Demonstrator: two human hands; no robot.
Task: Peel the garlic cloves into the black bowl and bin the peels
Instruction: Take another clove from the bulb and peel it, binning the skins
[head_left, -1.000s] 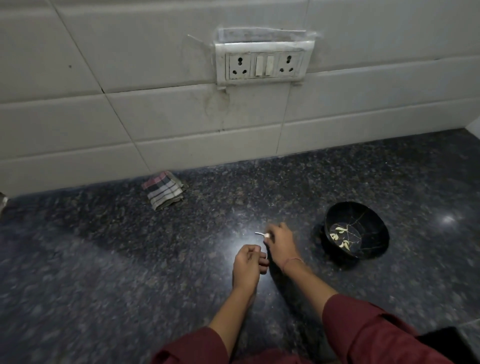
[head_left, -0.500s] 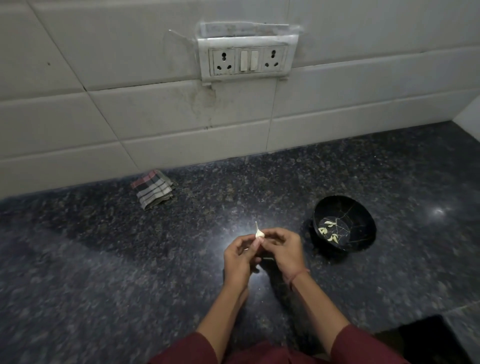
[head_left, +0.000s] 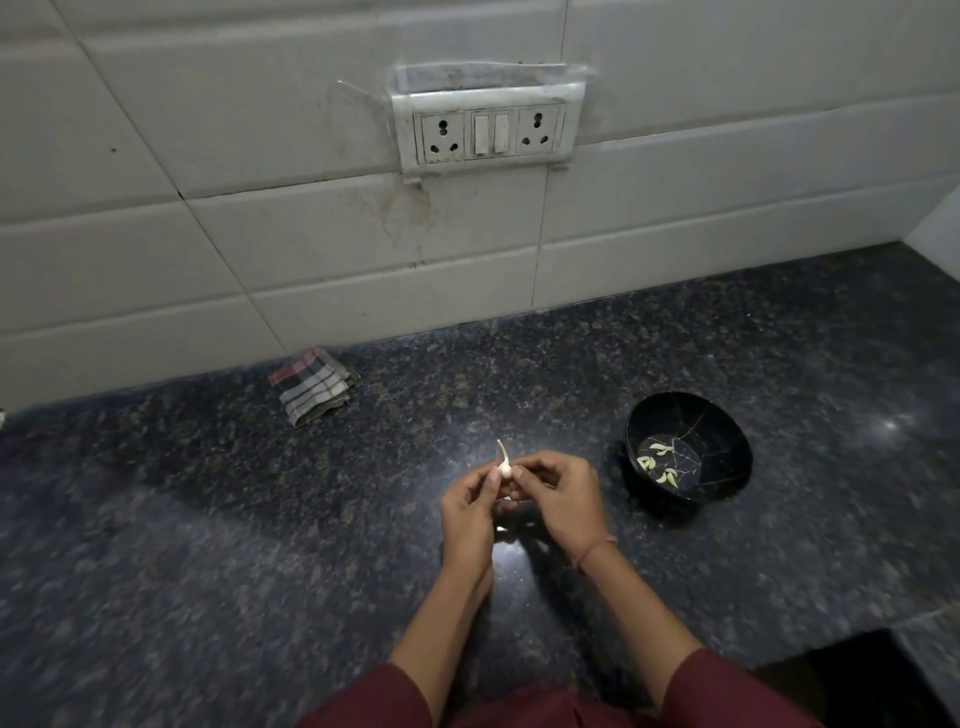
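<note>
Speckled granite counter (head_left: 218, 561); white-tiled wall (head_left: 208, 249); left hand (head_left: 467, 512), right hand (head_left: 563, 499): fingers (head_left: 540, 463) pinch garlic clove (head_left: 505, 469)

Left hand (head_left: 467, 514) and right hand (head_left: 563, 499) are meeting over mid-counter (head_left: 208, 519), garlic clove (head_left: 504, 467) sitting between them. Bowl (head_left: 727, 441) is sitting right of them, peeled cloves (head_left: 660, 462) inside. Cloth (head_left: 314, 384) is lying back-left by the wall (head_left: 260, 234).

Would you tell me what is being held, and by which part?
A garlic clove, pinched at its rounded base by the left hand and right hand; its thin tail is free.
</note>
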